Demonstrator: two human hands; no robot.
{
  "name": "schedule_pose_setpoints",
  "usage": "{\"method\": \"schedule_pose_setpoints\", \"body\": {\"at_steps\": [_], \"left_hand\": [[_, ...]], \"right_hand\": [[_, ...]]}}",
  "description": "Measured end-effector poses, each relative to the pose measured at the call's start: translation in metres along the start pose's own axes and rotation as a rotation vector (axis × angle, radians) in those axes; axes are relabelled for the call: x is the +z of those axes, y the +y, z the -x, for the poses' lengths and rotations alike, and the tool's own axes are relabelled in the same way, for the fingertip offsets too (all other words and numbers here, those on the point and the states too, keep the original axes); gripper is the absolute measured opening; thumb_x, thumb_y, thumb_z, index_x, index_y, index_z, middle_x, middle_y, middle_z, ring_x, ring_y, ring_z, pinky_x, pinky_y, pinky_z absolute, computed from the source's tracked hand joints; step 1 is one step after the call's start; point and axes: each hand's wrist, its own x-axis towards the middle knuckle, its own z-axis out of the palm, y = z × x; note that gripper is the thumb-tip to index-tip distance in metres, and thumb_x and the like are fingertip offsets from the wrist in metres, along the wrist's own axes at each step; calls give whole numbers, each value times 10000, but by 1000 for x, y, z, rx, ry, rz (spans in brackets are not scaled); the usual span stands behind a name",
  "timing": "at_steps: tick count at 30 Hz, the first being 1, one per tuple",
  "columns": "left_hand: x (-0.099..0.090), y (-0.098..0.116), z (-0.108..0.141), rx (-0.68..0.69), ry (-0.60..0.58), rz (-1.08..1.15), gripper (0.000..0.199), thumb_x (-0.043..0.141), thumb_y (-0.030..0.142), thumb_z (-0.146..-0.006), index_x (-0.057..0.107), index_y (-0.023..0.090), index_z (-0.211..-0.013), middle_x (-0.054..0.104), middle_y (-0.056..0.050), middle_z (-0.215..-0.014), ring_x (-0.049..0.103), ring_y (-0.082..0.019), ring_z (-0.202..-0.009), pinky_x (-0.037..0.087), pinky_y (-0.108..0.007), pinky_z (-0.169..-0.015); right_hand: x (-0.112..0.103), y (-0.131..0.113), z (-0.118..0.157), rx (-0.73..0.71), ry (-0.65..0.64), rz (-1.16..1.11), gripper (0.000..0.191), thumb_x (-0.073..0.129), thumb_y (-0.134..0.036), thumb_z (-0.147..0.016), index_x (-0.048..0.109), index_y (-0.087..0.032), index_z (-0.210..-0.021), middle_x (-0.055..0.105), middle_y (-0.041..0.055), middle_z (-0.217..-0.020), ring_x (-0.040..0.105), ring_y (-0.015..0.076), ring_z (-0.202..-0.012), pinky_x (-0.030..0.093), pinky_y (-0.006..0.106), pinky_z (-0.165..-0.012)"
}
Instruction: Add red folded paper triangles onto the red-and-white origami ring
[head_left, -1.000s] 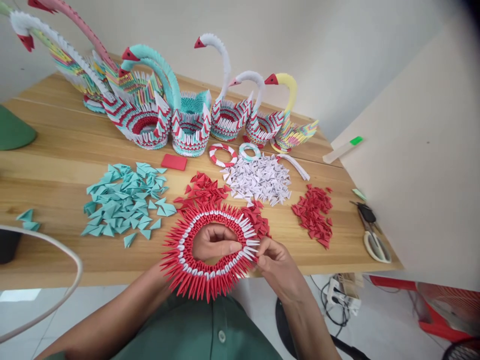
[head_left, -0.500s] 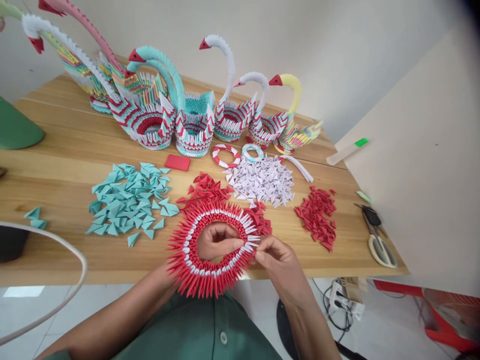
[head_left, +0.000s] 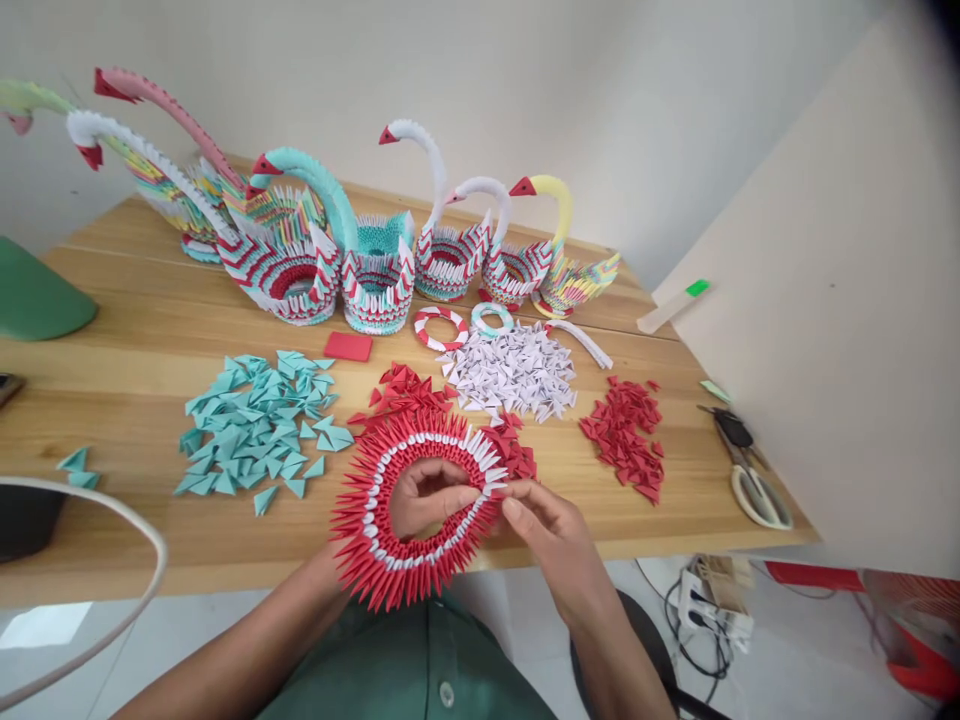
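A spiky red ring of folded paper pieces (head_left: pixel 367 570), with a white band and several white spikes at its right, hangs tilted above the desk's front edge. My left hand (head_left: pixel 431 495) reaches through its centre, thumb and fingers closed on the ring's right wall. At the outer right rim, my right hand (head_left: pixel 544 525) pinches a folded paper piece beside the white spikes; the fingertips mostly hide it. Beyond the ring lie loose red triangles (head_left: pixel 409 393), a pile of white triangles (head_left: pixel 517 370) and teal triangles (head_left: pixel 255 425).
Several paper swans (head_left: pixel 375 290) line the back of the wooden desk (head_left: pixel 135 400). Two small paper rings (head_left: pixel 441 328), a red card (head_left: pixel 348 346) and a white curved neck piece (head_left: pixel 585 342) lie before them. More red triangles (head_left: pixel 626 435) and scissors (head_left: pixel 757 495) are at right; a white cable (head_left: pixel 154 545) arches at left.
The view has shifted slightly, so the desk items sit lower. My right fingers have come in closer against the ring's right rim, covering spike tips there. The left hand keeps its hold.
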Motion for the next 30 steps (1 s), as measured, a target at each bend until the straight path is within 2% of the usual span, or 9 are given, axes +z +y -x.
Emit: {"method": "schedule_pose_setpoints", "body": {"at_steps": [3,6,12,17,21,25,28,30], "left_hand": [[5,-1,2,-39,75,86,157,780,254,-631,634,220,-677,641,0,-650,551,-175,-650,461,-333,-708],[5,-4,3,-36,73,124,165,801,245,-614,642,220,-652,638,9,-632,538,-157,-626,454,-311,-679],[-2,-9,-6,-25,-62,90,306,850,371,-571,633,163,-630,615,35,-584,520,-92,-555,460,-246,-631],[-3,-12,-12,3,26,67,416,868,455,-486,627,135,-596,623,16,-567,524,-86,-532,437,-221,-566],[-2,-6,-12,3,-36,39,389,851,455,-525,651,136,-625,654,-7,-598,573,-119,-566,462,-241,-584],[-1,3,-11,104,-75,-81,416,778,542,-600,643,149,-593,624,-17,-563,542,-136,-545,449,-264,-565],[-2,7,-10,154,-112,-231,465,665,579,-716,622,133,-592,600,-25,-573,520,-133,-551,431,-259,-568],[-4,9,-10,139,-112,-260,482,638,586,-737,608,122,-613,595,-27,-589,527,-135,-563,428,-255,-573]], "right_hand": [[2,0,1,11,-7,-20,256,697,-442,-797,687,-187,-779,666,5,-680,585,150,-651,446,262,-642],[4,-2,1,29,-7,-34,276,699,-445,-795,669,-178,-732,653,-2,-631,573,139,-624,432,258,-634],[5,-5,-1,34,-16,-29,287,709,-440,-781,655,-175,-682,642,-5,-626,558,138,-626,417,258,-634],[5,-5,-3,-21,2,38,277,690,-435,-797,649,-177,-706,605,-16,-652,521,128,-636,389,241,-606],[3,-10,-1,-32,-51,73,313,600,-463,-863,644,-176,-748,618,-7,-682,548,138,-663,417,246,-635],[4,-11,2,-4,-94,73,342,600,-479,-856,612,-172,-705,614,-8,-616,575,134,-598,448,243,-602],[12,-7,4,44,-78,30,371,612,-513,-829,582,-175,-681,610,-5,-591,573,131,-556,460,237,-550],[20,-4,9,62,-57,15,379,606,-525,-826,568,-178,-678,620,2,-601,571,128,-548,460,232,-529]]}}
